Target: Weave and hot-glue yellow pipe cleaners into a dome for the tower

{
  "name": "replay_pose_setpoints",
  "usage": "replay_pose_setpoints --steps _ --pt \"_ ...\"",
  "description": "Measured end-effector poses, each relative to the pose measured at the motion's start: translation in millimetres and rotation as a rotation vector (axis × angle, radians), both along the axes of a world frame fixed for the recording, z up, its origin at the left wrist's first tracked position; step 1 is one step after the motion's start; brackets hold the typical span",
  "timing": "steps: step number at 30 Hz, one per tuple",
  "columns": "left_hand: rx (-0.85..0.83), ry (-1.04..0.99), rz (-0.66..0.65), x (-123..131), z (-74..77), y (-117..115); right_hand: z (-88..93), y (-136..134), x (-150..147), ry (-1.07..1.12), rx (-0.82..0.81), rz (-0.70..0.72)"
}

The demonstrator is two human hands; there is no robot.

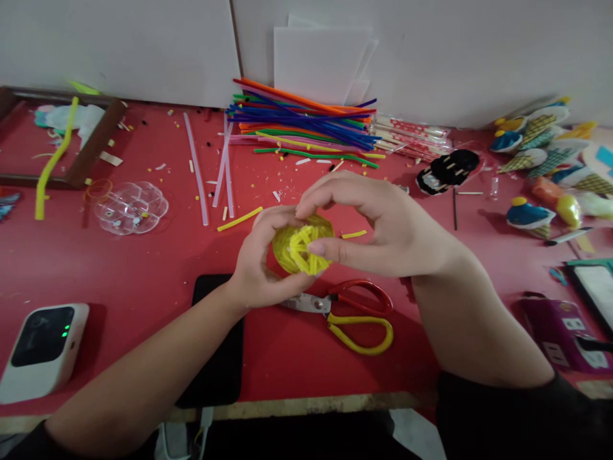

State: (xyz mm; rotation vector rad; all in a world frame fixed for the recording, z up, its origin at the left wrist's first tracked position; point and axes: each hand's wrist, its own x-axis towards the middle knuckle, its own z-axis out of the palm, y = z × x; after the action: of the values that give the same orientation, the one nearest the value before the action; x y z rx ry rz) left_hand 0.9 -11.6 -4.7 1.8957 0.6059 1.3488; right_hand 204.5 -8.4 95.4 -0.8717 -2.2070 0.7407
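A rounded yellow pipe-cleaner piece [297, 254], with an open criss-cross lattice on its near face, is held over the table's middle. My left hand [251, 265] wraps round it from the left, thumb below and fingers behind. From the right, my right hand [383, 223] presses its thumb on the lattice, while its curled fingertips reach the top edge. Just under the hands lie scissors [361, 319] with one red and one yellow handle; their blade tips are hidden by my left hand. Short yellow offcuts [240, 219] rest beyond the hands.
A pile of coloured pipe cleaners [306, 128] lies along the wall. At left are a clear flower-shaped tray [143, 191], a wooden frame [96, 140] and a white device [71, 358]. A black phone-like slab [215, 364] sits under my left forearm. Cone-shaped ornaments [541, 134] crowd the right.
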Motion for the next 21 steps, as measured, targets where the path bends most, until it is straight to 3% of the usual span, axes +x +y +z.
replay_pose_setpoints --steps 21 --pt "-0.040 -0.046 -0.012 0.8 -0.7 -0.7 -1.2 0.0 1.2 -0.027 -0.008 0.027"
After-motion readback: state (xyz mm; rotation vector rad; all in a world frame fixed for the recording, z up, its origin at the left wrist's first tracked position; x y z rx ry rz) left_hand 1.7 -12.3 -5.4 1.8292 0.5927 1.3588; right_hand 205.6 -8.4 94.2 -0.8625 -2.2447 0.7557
